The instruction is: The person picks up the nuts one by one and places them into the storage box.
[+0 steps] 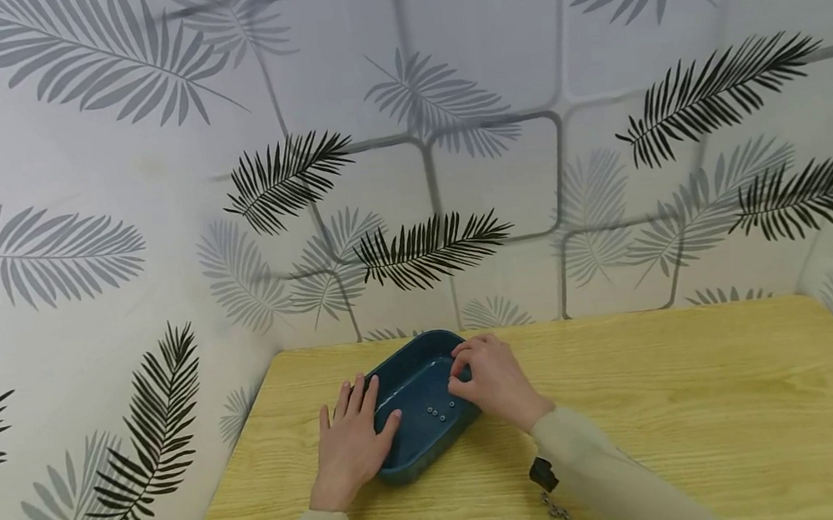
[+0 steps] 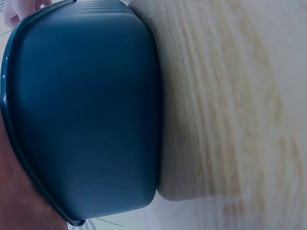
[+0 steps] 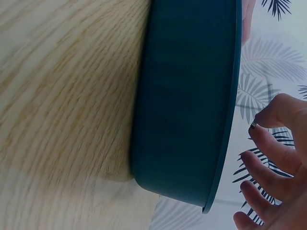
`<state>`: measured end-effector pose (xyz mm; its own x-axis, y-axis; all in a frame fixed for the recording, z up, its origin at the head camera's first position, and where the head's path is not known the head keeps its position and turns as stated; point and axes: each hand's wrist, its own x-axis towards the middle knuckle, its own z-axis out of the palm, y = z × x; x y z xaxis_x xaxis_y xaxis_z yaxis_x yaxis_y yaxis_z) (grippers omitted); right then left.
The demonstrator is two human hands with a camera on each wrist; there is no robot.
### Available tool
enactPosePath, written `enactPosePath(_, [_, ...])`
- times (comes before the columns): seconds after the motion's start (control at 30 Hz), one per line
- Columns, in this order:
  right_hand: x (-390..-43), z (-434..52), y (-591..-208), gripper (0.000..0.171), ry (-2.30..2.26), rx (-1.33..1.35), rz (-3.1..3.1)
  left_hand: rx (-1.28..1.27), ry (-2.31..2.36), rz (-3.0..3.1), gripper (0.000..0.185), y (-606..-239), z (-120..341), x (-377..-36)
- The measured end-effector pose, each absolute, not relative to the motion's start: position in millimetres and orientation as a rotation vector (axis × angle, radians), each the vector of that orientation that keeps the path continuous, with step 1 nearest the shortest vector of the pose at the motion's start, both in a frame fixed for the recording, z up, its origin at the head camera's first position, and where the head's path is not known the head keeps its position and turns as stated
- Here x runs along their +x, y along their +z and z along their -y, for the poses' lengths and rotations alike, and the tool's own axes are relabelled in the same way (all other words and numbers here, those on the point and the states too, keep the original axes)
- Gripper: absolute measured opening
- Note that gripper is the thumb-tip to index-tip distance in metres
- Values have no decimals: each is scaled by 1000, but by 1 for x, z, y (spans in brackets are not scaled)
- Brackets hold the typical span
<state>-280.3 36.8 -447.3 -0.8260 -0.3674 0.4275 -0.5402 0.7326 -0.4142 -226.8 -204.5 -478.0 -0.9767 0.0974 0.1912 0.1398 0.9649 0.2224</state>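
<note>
A dark blue oblong tray (image 1: 413,461) stands on the wooden table (image 1: 701,400), near its back left part. Several small metal pieces (image 1: 437,411) lie on the tray's floor. My left hand (image 1: 351,442) lies flat on the table against the tray's left side, fingers straight, thumb at the rim. My right hand (image 1: 465,372) hovers over the tray's right rim with curled fingers. In the right wrist view its fingertips (image 3: 261,127) pinch a small metal piece (image 3: 253,125) above the tray's edge (image 3: 230,120). The left wrist view is filled by the tray's outer wall (image 2: 86,120).
A small heap of metal pieces (image 1: 562,515) lies on the table by my right forearm, near the front edge. Leaf-patterned walls close in the table at the back and left. The table's right half is bare wood.
</note>
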Motion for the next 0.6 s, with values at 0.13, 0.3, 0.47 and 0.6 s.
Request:
enactPosePath(0.13, [-284,-32,-448,8,713,713,2625,-178,-352,2938,69,-478,204,-228])
enactPosePath(0.3, [-286,-27,-449,9,658,730,2655,-178,-358,2944,68,-478,204,-227])
enactPosePath(0.47, [-288,-24,-451,11,626,731,2710,-185,-369,2944,68,-479,205,-227])
enactPosePath(0.6, [-289,-22,-453,14,601,731,2739,-185,-365,2940,68,-479,205,-227])
